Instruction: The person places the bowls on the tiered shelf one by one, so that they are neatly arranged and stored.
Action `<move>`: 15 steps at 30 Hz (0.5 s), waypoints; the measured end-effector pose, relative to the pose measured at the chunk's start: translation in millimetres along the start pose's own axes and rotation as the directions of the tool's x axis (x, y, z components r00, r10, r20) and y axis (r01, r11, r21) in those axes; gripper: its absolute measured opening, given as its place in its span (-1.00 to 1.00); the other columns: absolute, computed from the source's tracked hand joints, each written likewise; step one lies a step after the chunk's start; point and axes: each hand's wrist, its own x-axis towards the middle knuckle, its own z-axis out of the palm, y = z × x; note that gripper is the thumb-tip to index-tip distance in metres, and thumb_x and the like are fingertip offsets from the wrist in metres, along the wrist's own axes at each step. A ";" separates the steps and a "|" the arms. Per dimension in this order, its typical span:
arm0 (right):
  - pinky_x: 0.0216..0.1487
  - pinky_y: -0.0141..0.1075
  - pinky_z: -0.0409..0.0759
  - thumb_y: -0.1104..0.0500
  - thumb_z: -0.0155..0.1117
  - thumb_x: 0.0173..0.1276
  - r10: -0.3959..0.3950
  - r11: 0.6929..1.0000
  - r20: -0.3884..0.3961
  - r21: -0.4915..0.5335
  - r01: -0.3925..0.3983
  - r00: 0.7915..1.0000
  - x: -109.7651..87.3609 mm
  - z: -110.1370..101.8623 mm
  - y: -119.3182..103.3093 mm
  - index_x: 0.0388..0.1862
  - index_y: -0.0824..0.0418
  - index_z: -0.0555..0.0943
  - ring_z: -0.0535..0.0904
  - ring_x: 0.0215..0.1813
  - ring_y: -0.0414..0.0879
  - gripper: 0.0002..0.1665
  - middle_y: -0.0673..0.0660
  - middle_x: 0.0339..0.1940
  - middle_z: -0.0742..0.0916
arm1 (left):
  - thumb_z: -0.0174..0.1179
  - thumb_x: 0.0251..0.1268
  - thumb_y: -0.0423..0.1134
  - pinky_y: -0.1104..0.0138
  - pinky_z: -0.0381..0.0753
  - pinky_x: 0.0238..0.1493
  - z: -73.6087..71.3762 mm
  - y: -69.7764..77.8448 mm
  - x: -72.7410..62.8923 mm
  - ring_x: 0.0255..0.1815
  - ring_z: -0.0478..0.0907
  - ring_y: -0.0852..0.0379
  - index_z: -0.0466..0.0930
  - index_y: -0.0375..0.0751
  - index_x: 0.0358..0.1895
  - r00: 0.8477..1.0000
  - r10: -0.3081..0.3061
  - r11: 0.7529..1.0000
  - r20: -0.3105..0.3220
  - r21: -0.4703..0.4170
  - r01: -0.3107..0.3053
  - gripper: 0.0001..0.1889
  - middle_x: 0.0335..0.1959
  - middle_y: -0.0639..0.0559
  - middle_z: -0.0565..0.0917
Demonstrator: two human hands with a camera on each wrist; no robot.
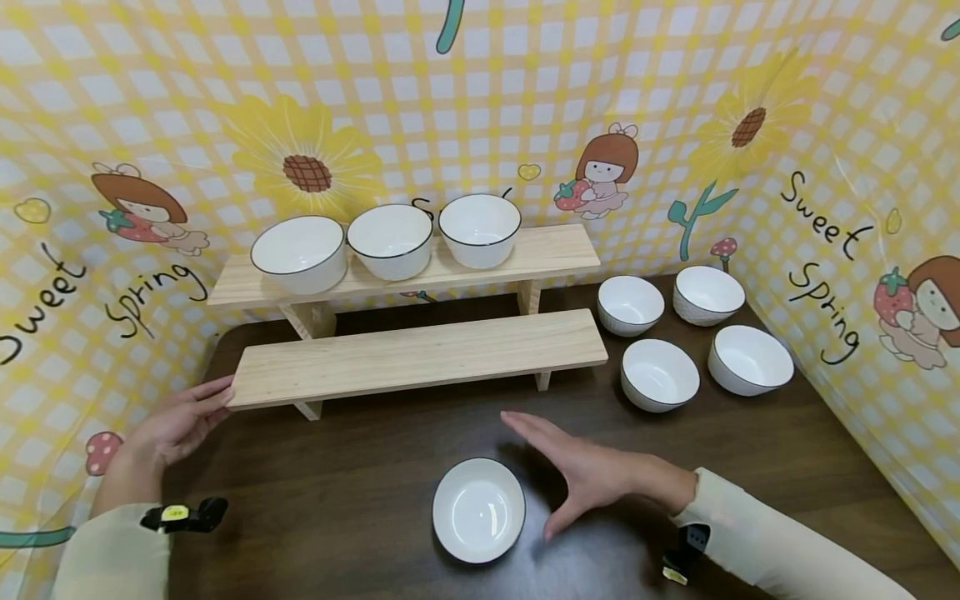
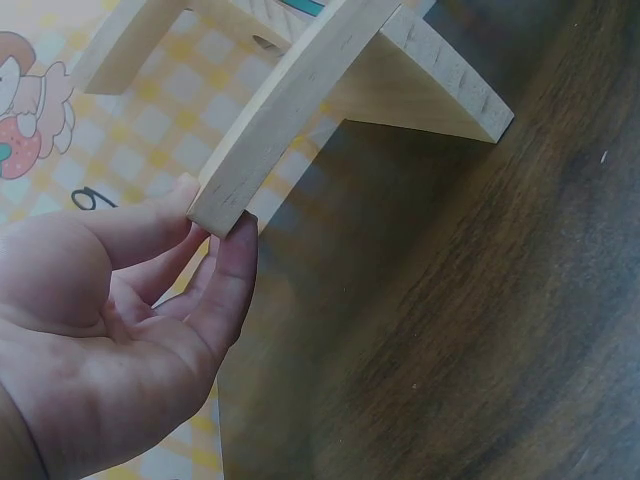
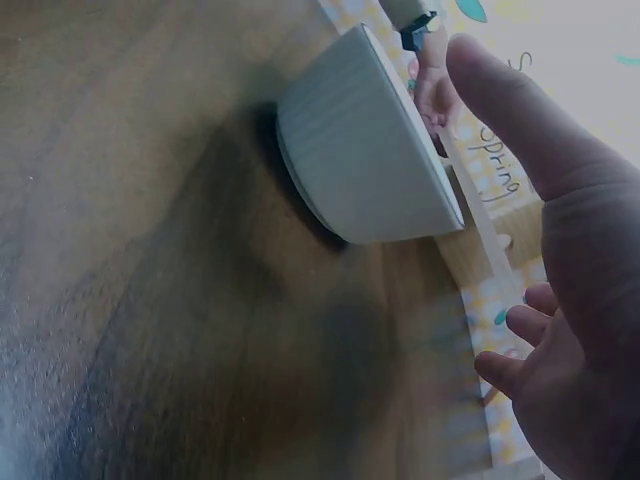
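Note:
My left hand (image 1: 176,423) pinches the left end of the lower wooden shelf board (image 1: 420,357), thumb on one face and fingers on the other, as the left wrist view shows up close. In front of the shelf, a white bowl (image 1: 478,510) with a dark rim stands upright on the brown table. To its right my right hand (image 1: 592,473) hovers with thumb and fingers spread apart, holding nothing. The right wrist view shows the same bowl (image 3: 365,145) beside the hand, with a gap between them.
Three white bowls stand in a row on the upper shelf board (image 1: 555,250). Several more bowls, one of them a ribbed bowl (image 1: 630,306), are grouped on the table (image 1: 337,500) at the right. A yellow checked cloth (image 1: 450,108) hangs around the back and sides.

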 end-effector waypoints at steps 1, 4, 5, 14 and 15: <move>0.56 0.00 0.18 -0.08 0.78 -0.10 0.000 1.000 0.005 -0.002 0.000 1.000 1.3 1.2 -0.2 0.70 0.15 -0.22 -0.03 0.64 0.10 0.66 0.17 0.68 -0.02 | 0.11 0.55 -0.38 0.48 0.65 -0.09 0.1 0.1 0.1 -0.15 0.64 0.37 0.81 0.19 -0.18 1.000 -0.001 1.000 0.003 -0.003 0.001 -0.65 -0.18 0.25 0.74; 0.56 -0.01 0.19 -0.08 0.79 -0.13 -0.001 1.000 0.017 0.002 0.001 1.000 6.1 4.0 -2.3 0.70 0.14 -0.22 -0.03 0.65 0.08 0.67 0.16 0.68 -0.02 | 0.10 0.55 -0.38 0.48 0.65 -0.09 0.0 0.6 0.2 -0.15 0.64 0.37 0.81 0.19 -0.18 1.000 -0.001 1.000 0.007 -0.003 0.001 -0.65 -0.18 0.25 0.74; 0.56 -0.01 0.19 -0.09 0.79 -0.13 -0.007 1.000 0.020 -0.004 0.007 1.000 7.7 4.9 -2.8 0.70 0.15 -0.21 -0.03 0.65 0.09 0.68 0.17 0.68 -0.02 | 0.10 0.55 -0.38 0.48 0.65 -0.09 -0.1 0.7 0.4 -0.15 0.64 0.37 0.81 0.19 -0.18 1.000 -0.001 1.000 0.008 -0.003 0.001 -0.65 -0.18 0.25 0.74; 0.57 0.00 0.18 -0.11 0.80 -0.17 -0.029 0.999 0.055 -0.034 0.031 0.998 17.3 15.4 -2.0 0.69 0.21 -0.21 -0.02 0.64 0.10 0.71 0.21 0.68 -0.01 | 0.11 0.54 -0.39 0.46 0.66 -0.08 1.4 1.2 -0.5 -0.15 0.65 0.36 0.82 0.17 -0.19 1.000 -0.006 1.000 -0.004 -0.006 0.006 -0.66 -0.19 0.24 0.74; 0.57 0.01 0.17 -0.11 0.80 -0.18 -0.027 0.999 0.058 -0.033 0.029 0.998 18.0 16.3 -1.9 0.69 0.20 -0.22 -0.02 0.65 0.10 0.71 0.21 0.68 -0.01 | 0.11 0.55 -0.39 0.47 0.66 -0.09 1.6 1.4 -0.8 -0.15 0.65 0.36 0.81 0.17 -0.19 1.000 -0.004 1.000 -0.003 -0.005 0.004 -0.65 -0.19 0.24 0.74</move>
